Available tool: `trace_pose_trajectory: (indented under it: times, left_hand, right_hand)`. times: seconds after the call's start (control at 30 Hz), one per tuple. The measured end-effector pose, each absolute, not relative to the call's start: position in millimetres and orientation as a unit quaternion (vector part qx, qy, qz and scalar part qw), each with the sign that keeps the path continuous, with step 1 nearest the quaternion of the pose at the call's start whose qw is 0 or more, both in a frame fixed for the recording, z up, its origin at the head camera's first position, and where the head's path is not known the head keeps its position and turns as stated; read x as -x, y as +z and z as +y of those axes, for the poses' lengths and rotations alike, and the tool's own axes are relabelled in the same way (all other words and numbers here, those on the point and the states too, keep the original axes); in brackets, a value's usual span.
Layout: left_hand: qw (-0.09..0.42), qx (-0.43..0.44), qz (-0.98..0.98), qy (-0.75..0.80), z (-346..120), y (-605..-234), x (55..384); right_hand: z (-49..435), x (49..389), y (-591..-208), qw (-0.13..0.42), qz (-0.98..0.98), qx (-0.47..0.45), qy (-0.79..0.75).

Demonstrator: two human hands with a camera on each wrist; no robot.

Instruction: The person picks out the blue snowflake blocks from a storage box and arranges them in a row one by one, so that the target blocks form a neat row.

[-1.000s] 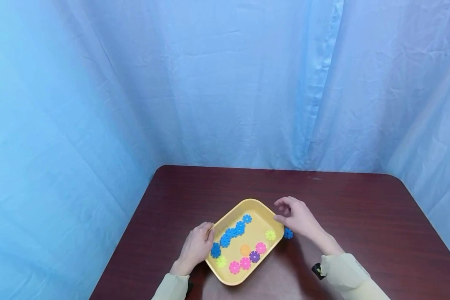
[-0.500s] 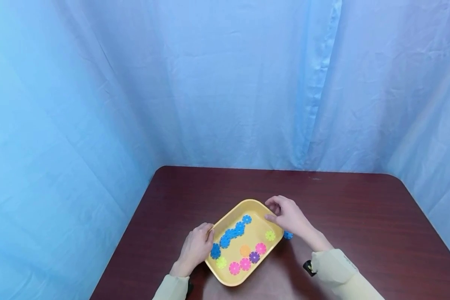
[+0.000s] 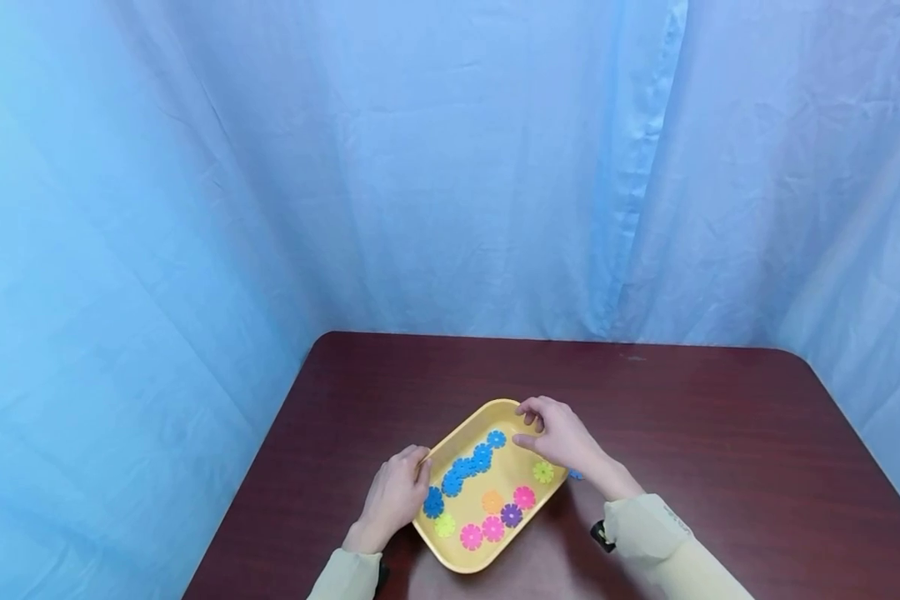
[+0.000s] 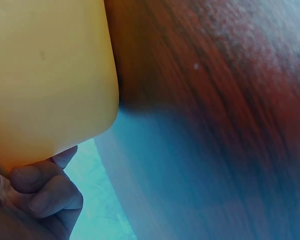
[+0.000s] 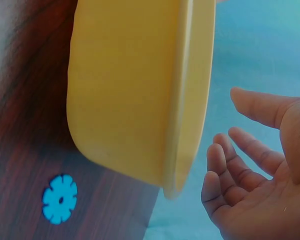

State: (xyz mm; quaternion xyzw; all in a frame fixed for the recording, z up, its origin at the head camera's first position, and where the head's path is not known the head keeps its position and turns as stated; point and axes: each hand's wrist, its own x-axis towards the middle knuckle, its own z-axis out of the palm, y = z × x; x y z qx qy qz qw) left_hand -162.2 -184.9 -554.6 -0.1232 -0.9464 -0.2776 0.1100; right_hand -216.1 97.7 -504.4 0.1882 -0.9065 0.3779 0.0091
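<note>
My left hand (image 3: 392, 493) grips the left side of a yellow plastic tray (image 3: 508, 468), thumb over the rim; in the left wrist view its curled fingers (image 4: 55, 192) lie against the tray's outer wall. Inside are notched snowflake discs: a run of several overlapping blue discs (image 3: 461, 468), pink discs (image 3: 492, 527), a purple disc (image 3: 511, 515), an orange disc (image 3: 492, 501) and yellow-green discs (image 3: 543, 472). Over the tray's far right corner hovers my right hand (image 3: 562, 437), fingers loosely bent, thumb apart, holding nothing. The right wrist view shows it beside the rim, not touching.
A single blue disc (image 5: 60, 199) lies on the dark wood table (image 3: 705, 433) just right of the tray, mostly hidden in the head view. Blue curtains (image 3: 450, 167) hang behind the table and at both sides.
My right hand has moved left, from beside the tray's right edge to over its far right corner. The tray, its discs and my left hand stay nearly still.
</note>
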Motion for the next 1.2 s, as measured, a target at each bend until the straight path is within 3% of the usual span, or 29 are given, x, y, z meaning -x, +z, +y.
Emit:
trace_pose_trajectory:
  times: [1.2]
  left_hand:
    - [0.103,0.119,-0.945,-0.288,-186,-557,164]
  right_hand:
    - [49,221,-540,-0.068,-0.897,-0.192,0.393]
